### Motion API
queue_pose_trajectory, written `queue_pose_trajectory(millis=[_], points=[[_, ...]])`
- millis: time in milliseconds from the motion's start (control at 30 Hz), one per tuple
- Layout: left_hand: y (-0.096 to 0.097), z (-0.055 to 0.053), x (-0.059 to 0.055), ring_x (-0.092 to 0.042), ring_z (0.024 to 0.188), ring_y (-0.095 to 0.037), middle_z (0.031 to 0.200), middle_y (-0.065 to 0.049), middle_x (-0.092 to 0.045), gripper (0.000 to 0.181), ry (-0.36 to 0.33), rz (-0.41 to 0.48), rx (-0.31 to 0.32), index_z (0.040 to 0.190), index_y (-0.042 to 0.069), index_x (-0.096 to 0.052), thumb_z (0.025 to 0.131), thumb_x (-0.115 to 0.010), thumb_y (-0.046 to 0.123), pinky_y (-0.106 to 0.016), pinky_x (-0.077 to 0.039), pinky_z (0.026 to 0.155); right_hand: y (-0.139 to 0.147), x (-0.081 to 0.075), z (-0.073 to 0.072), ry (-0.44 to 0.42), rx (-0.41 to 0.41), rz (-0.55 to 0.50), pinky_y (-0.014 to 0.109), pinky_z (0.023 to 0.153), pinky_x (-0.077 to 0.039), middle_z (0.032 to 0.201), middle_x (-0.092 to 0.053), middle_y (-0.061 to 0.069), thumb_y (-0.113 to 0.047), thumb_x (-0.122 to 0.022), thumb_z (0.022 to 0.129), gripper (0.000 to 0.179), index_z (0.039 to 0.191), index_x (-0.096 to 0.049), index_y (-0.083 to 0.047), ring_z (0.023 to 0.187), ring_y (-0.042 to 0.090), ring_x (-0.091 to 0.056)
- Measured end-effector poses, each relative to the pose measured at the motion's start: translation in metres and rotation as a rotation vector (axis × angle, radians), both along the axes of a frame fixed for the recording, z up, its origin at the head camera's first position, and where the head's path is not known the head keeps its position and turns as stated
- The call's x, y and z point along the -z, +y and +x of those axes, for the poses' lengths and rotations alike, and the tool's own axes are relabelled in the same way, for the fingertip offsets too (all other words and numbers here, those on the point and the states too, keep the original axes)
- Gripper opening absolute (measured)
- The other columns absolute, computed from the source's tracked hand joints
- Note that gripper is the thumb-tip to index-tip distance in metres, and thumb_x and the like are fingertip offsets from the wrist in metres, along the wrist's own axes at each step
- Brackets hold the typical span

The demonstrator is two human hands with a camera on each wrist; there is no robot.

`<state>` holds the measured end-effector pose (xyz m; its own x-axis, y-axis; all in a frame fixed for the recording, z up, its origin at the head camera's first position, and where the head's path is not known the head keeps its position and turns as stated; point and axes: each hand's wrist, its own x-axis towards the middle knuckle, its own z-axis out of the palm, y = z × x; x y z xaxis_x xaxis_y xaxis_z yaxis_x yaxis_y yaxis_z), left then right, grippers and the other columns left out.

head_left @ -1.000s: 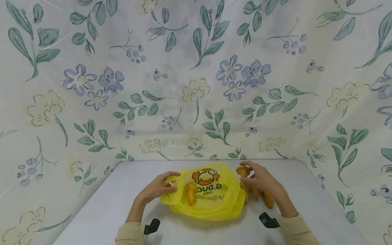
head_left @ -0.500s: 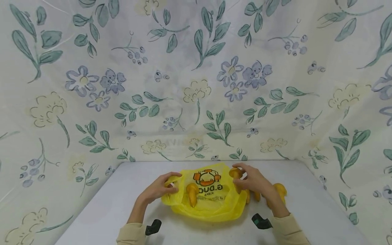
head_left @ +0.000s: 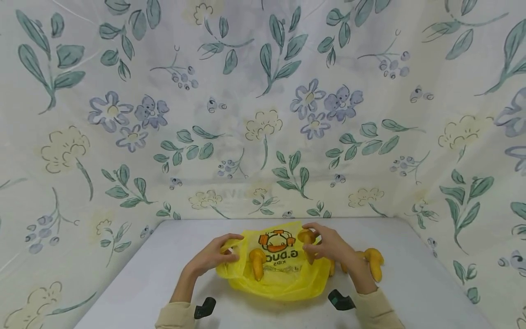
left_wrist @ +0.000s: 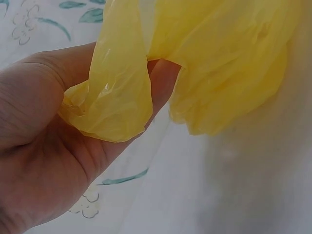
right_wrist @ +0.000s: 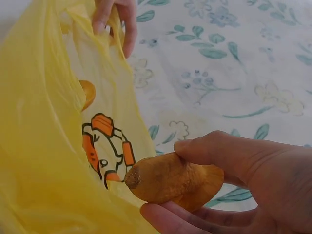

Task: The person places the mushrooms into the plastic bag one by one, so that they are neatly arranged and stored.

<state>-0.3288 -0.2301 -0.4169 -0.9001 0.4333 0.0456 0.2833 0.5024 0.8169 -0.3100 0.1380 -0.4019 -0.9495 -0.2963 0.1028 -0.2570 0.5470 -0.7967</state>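
Note:
A yellow plastic bag (head_left: 283, 278) with a printed duck lies mouth-up in the middle of the table. At its left side my left hand (head_left: 211, 255) holds a handle, its thin plastic looped over the thumb and fingers in the left wrist view. Thumb and fingers of my right hand (head_left: 328, 244) pinch an orange-brown mushroom (right_wrist: 165, 178) over the bag's right part. In the right wrist view, the stem end of this mushroom points at the bag. Another mushroom (head_left: 257, 265) lies inside the bag, close to the left hand.
More mushrooms (head_left: 374, 262) lie on the white table (head_left: 135, 269) right of the bag, partly behind the right forearm. Black angled pieces (head_left: 342, 300) show beside both sleeves. A flower-patterned cloth (head_left: 263, 114) hangs behind and around the table.
My right hand has moved left with the mushroom, from beside the bag's right edge to over the bag. The mushrooms behind it show more. My left hand stays at the handle.

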Motion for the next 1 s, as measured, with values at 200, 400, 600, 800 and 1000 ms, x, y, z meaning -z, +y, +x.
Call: queue_pose_trajectory(millis=[200,400,600,800,1000], points=[[-0.002,-0.001,0.002,-0.057,0.089,-0.023,0.139,-0.02,-0.051,0.053,-0.015,0.009,-0.01,0.137,0.012,-0.053,0.088,-0.072,0.018,-0.029,-0.052,0.074,-0.008,0.003,-0.003,0.016,-0.053,-0.004,0.031,0.063,-0.059,0.115,-0.057,0.018,-0.019,-0.072,0.089,0.054,0.137,-0.051,-0.013,0.076,0.017,-0.066],[-0.004,-0.003,0.004,-0.058,0.088,-0.023,0.139,-0.02,-0.051,0.053,-0.014,0.008,-0.004,0.137,0.013,-0.053,0.088,-0.073,0.019,-0.029,-0.053,0.073,-0.016,0.004,-0.004,0.028,-0.068,-0.002,0.032,0.061,-0.059,0.115,-0.057,0.02,-0.019,-0.072,0.089,0.054,0.137,-0.051,-0.013,0.072,0.016,-0.067],[-0.003,-0.004,0.003,-0.057,0.09,-0.023,0.142,-0.019,-0.049,0.053,-0.007,-0.007,-0.006,0.137,0.014,-0.054,0.088,-0.073,0.019,-0.03,-0.052,0.075,-0.025,0.001,-0.007,0.045,-0.064,0.017,0.031,0.059,-0.058,0.114,-0.059,0.02,-0.019,-0.072,0.089,0.053,0.138,-0.051,-0.011,0.07,0.016,-0.066],[-0.002,-0.003,0.003,-0.057,0.091,-0.024,0.143,-0.019,-0.049,0.053,-0.008,-0.014,-0.002,0.137,0.014,-0.053,0.088,-0.073,0.019,-0.031,-0.052,0.076,-0.032,-0.001,-0.006,0.012,-0.063,0.011,0.032,0.06,-0.059,0.117,-0.058,0.02,-0.019,-0.072,0.089,0.055,0.139,-0.05,-0.01,0.071,0.017,-0.066],[-0.001,-0.004,0.002,-0.055,0.093,-0.024,0.144,-0.018,-0.048,0.053,0.004,-0.031,-0.017,0.137,0.014,-0.054,0.088,-0.073,0.02,-0.032,-0.05,0.079,-0.04,0.001,-0.008,-0.023,-0.097,-0.034,0.038,0.065,-0.06,0.12,-0.056,0.022,-0.021,-0.072,0.09,0.056,0.14,-0.049,-0.012,0.072,0.018,-0.067]])
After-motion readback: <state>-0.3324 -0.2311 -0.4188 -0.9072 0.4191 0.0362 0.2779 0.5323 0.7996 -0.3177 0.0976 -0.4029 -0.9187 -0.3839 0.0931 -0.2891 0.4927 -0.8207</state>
